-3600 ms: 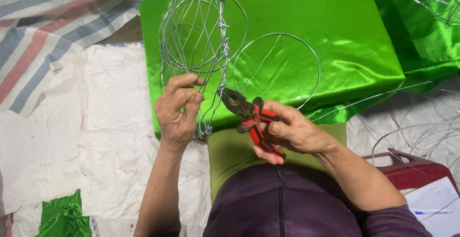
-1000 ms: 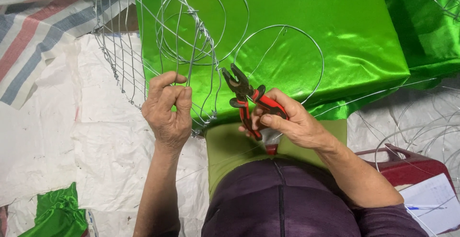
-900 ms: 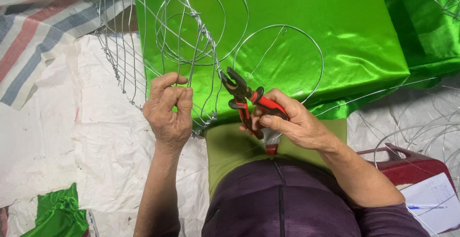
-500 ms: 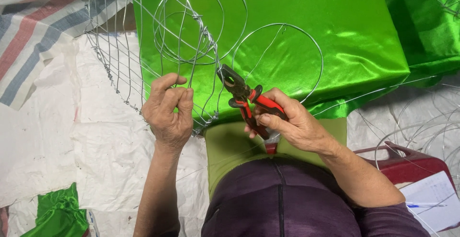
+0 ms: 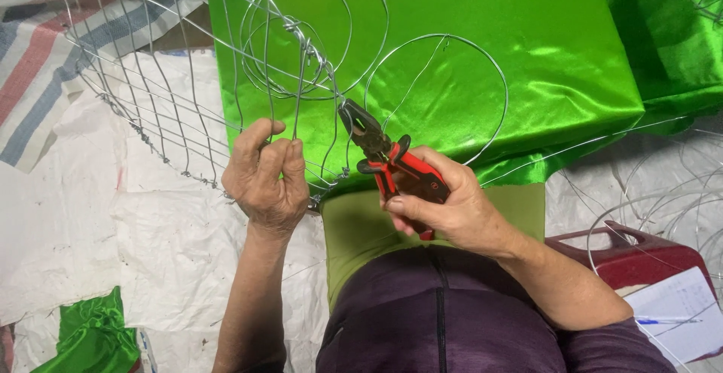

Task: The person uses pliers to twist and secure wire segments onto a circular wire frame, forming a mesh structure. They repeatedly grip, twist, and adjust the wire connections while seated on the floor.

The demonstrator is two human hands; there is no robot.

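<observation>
Two bare hands work over a frame of thin grey metal wire [image 5: 188, 79]. The left hand [image 5: 263, 181] holds the lower edge of this wire frame, its fingers [image 5: 260, 147] clamped together around a few upright strands. The right hand [image 5: 452, 207] holds a pair of pliers with red and black handles [image 5: 388, 158], its fingers closed around the handles. The dark nose of the pliers points up and to the left, just beside a strand of the frame; I cannot tell if it bites the wire. The frame stands tilted in front of the person, partly over a sheet of shiny bright green satin cloth [image 5: 527, 56], where a loose round wire ring [image 5: 482, 56] also lies.

Below the cloth, a white woven plastic sheet [image 5: 151, 245] covers the floor. A sheet with red, blue and grey stripes [image 5: 45, 64] lies at the upper left, and a small piece of the same green cloth [image 5: 90, 339] at the lower left. At the right there is a dark red plastic stool [image 5: 640, 256], and on it a white paper [image 5: 678, 313] with a blue pen [image 5: 663, 320]. More loose wire loops [image 5: 648, 192] lie near the stool.
</observation>
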